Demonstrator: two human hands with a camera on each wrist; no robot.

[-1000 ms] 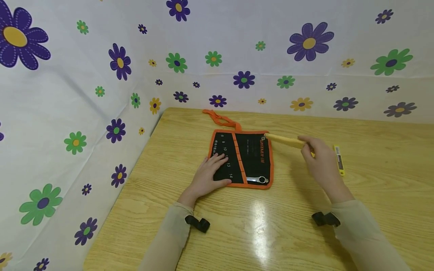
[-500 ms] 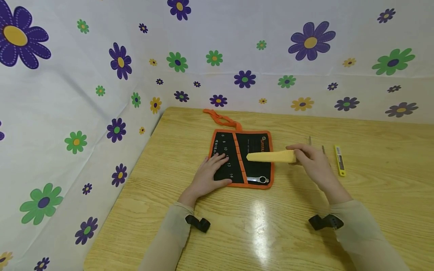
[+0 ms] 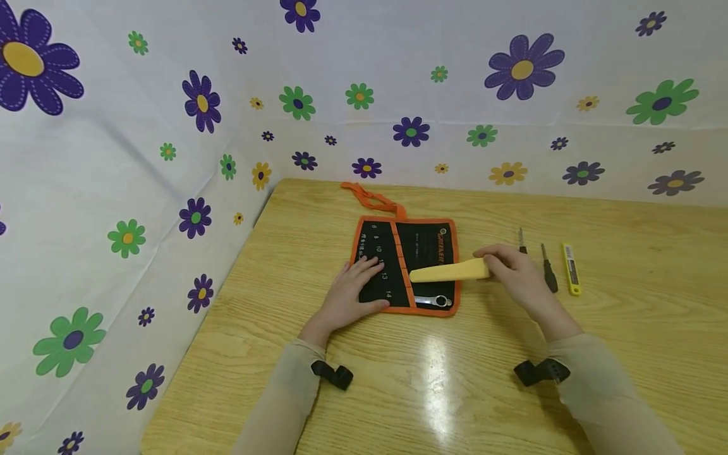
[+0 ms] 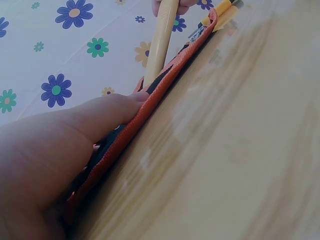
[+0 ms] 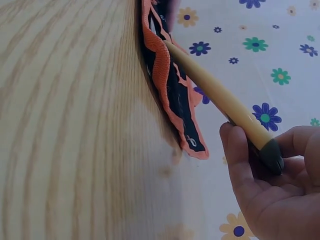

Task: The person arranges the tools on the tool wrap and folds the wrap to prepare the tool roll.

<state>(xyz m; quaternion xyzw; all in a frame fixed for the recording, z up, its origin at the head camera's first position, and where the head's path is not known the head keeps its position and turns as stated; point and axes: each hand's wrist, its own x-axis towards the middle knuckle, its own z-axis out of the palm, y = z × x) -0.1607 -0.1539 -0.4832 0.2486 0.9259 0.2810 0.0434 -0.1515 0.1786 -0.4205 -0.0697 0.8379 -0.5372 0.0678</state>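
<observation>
A black tool pouch (image 3: 421, 243) with orange edging lies flat, sizes printed down its left side. My left hand (image 3: 354, 292) rests spread on its numbered pocket; the left wrist view shows the thumb (image 4: 115, 110) over the edge. A ring spanner (image 3: 432, 301) sticks out of the lowest slot. My right hand (image 3: 514, 277) grips a long, tapered yellow tool (image 3: 449, 272) by its dark end, seen in the right wrist view with fingers (image 5: 237, 155) and thumb round it. The yellow tool's narrow tip is right at the orange pocket edge.
Two dark-handled screwdrivers, the nearer one (image 3: 549, 275) and one partly behind the right hand (image 3: 521, 239), lie on the wooden table (image 3: 637, 284). A slim yellow strip with a label (image 3: 571, 269) lies beside them. An orange strap (image 3: 372, 201) trails behind the pouch.
My right hand has brought the yellow tool down and left, from the pouch's top right corner to the pocket edge. The screwdrivers have come into view. The left hand has stayed put.
</observation>
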